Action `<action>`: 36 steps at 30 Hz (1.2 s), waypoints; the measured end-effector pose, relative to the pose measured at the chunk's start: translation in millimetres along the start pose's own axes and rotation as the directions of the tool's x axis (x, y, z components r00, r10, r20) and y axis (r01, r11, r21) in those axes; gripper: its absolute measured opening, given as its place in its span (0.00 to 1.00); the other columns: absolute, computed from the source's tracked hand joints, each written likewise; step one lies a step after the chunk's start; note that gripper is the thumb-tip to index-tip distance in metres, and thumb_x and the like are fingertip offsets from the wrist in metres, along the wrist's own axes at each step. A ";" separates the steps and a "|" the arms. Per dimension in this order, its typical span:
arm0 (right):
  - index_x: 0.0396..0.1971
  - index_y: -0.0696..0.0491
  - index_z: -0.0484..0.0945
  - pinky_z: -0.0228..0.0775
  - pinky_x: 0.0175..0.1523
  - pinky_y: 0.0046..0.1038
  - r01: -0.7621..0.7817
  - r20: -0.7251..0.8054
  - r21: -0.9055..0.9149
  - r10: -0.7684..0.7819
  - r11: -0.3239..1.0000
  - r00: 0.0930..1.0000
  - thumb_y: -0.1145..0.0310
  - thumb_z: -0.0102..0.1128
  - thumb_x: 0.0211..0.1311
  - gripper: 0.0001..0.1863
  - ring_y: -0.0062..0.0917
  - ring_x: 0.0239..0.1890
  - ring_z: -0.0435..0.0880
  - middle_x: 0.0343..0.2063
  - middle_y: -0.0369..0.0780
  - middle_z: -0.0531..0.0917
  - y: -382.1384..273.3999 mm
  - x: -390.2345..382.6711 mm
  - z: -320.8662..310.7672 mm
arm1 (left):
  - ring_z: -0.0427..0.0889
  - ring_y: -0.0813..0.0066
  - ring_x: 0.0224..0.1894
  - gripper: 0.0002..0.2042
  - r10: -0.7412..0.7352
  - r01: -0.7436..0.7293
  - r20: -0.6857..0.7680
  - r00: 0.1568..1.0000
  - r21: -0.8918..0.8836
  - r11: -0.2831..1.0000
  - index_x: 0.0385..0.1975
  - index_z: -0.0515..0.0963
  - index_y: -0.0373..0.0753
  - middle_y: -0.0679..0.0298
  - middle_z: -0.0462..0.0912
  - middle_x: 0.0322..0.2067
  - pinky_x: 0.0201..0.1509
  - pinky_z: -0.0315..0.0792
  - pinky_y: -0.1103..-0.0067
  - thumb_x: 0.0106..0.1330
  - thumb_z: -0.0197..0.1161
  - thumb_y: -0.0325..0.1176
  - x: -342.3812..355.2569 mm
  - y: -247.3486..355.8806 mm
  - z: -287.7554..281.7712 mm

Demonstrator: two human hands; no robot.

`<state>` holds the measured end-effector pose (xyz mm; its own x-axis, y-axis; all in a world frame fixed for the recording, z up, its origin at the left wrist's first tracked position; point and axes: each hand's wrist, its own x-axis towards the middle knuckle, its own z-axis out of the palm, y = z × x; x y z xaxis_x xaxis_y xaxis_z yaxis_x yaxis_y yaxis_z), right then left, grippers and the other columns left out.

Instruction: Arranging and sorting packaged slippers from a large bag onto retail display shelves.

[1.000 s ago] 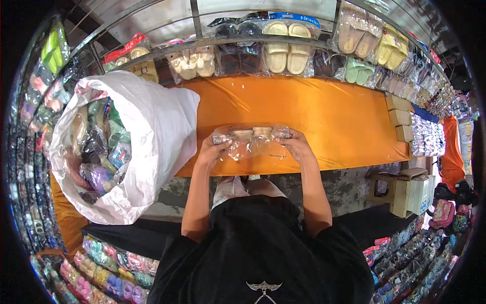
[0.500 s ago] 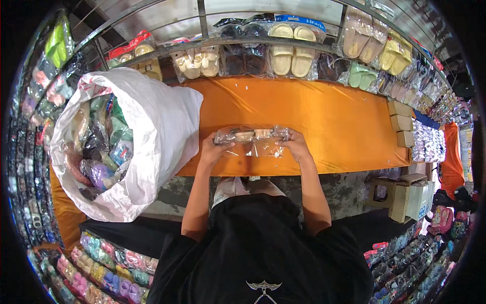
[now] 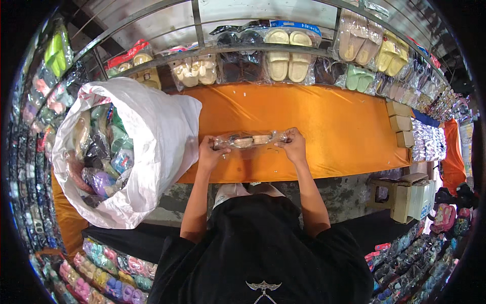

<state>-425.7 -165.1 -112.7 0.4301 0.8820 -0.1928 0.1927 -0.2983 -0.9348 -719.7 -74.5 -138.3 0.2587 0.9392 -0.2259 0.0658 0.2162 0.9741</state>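
Between my two hands a clear plastic bag [image 3: 228, 140] is stretched sideways above the orange cloth. Inside it shows a pair of tan slippers [image 3: 261, 139], seen edge-on, with darker parts at their left. My left hand [image 3: 209, 151] pinches the bag's left end, fingers closed. At the opposite end my right hand [image 3: 293, 146] grips the plastic between thumb and fingers. How the slippers are shaped underneath cannot be made out.
A big white woven sack [image 3: 172, 121] at the left gapes open, full of bagged footwear. The orange-covered table [image 3: 324, 121] lies ahead. Bagged slippers [image 3: 288, 55] line a metal rack behind it. Small cardboard boxes [image 3: 401, 123] stand at its right end; larger cartons [image 3: 405, 197] sit below.
The bag is now drawn into a narrower band, and the loose plastic below the slippers no longer hangs down. Both hands stay at its ends. The view has shifted slightly.
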 end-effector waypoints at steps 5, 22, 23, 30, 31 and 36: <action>0.47 0.55 0.74 0.75 0.41 0.28 0.064 -0.024 -0.308 -0.075 0.949 0.997 0.83 0.67 0.44 0.26 0.32 0.33 0.84 0.30 0.45 0.83 -24.3 -5.1 -1.1 | 0.84 0.74 0.33 0.34 0.101 -0.094 -0.029 0.994 0.192 0.977 0.54 0.69 0.36 0.57 0.84 0.31 0.34 0.77 0.78 0.44 0.75 0.18 -3.4 14.4 6.3; 0.32 0.55 0.85 0.71 0.38 0.37 0.347 -0.095 -0.555 -0.472 0.756 0.876 0.83 0.60 0.45 0.13 0.39 0.34 0.76 0.28 0.45 0.73 -5.3 -2.2 12.9 | 0.77 0.63 0.30 0.09 0.424 -0.323 0.021 0.905 0.682 0.656 0.31 0.82 0.33 0.57 0.75 0.28 0.33 0.72 0.73 0.49 0.66 0.17 -5.2 28.6 15.1; 0.31 0.55 0.85 0.70 0.38 0.37 0.362 -0.107 -0.565 -0.501 0.741 0.859 0.83 0.60 0.44 0.13 0.38 0.35 0.75 0.28 0.45 0.73 -6.5 -2.4 13.5 | 0.75 0.64 0.28 0.08 0.467 -0.351 0.038 0.883 0.714 0.606 0.29 0.82 0.32 0.57 0.73 0.26 0.31 0.70 0.73 0.49 0.66 0.16 -5.4 29.2 14.8; 0.29 0.54 0.86 0.67 0.34 0.35 0.401 -0.224 -0.535 -0.582 0.744 0.781 0.84 0.60 0.44 0.12 0.36 0.34 0.75 0.26 0.43 0.72 -1.3 -9.3 16.6 | 0.74 0.62 0.28 0.07 0.640 -0.449 -0.014 0.768 0.701 0.554 0.27 0.81 0.33 0.59 0.72 0.26 0.32 0.69 0.72 0.49 0.64 0.16 -11.9 20.6 23.7; 0.29 0.54 0.86 0.66 0.33 0.34 0.382 -0.245 -0.485 -0.541 0.787 0.805 0.84 0.60 0.44 0.12 0.35 0.31 0.75 0.26 0.43 0.72 4.9 -10.2 18.9 | 0.75 0.62 0.29 0.08 0.622 -0.439 -0.020 0.783 0.690 0.575 0.27 0.81 0.35 0.60 0.72 0.26 0.33 0.68 0.71 0.47 0.63 0.16 -13.0 12.6 23.9; 0.28 0.55 0.85 0.65 0.30 0.31 0.295 -0.279 -0.347 -0.398 0.891 0.874 0.84 0.61 0.44 0.11 0.32 0.24 0.73 0.24 0.43 0.72 54.0 -20.2 23.6 | 0.77 0.60 0.31 0.11 0.460 -0.313 -0.079 0.884 0.632 0.709 0.30 0.81 0.39 0.62 0.74 0.28 0.37 0.71 0.69 0.47 0.62 0.16 -34.2 -8.4 41.3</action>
<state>-444.8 -190.5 -166.3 0.5452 0.7878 0.2864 0.6041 -0.1324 -0.7858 -689.4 -119.5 -139.0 0.1834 0.9509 0.2492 0.5746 -0.3094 0.7577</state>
